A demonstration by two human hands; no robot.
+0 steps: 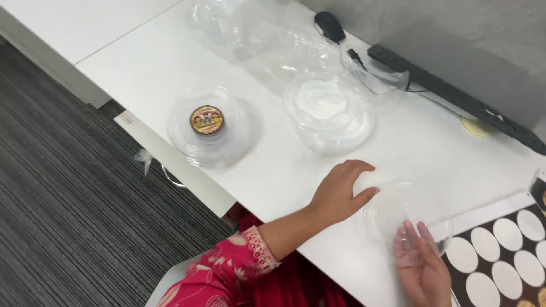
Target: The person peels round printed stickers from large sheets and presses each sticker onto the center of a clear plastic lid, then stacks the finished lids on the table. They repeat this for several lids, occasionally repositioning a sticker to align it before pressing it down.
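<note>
Both hands — left hand [338, 193] and right hand [421, 267] — have fingers clamped on a clear lid [406, 219] on the white tabletop [170, 62], lower right.

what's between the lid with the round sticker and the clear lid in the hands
Head view: only bare white table between the stickered lid and the held clear lid.
</note>
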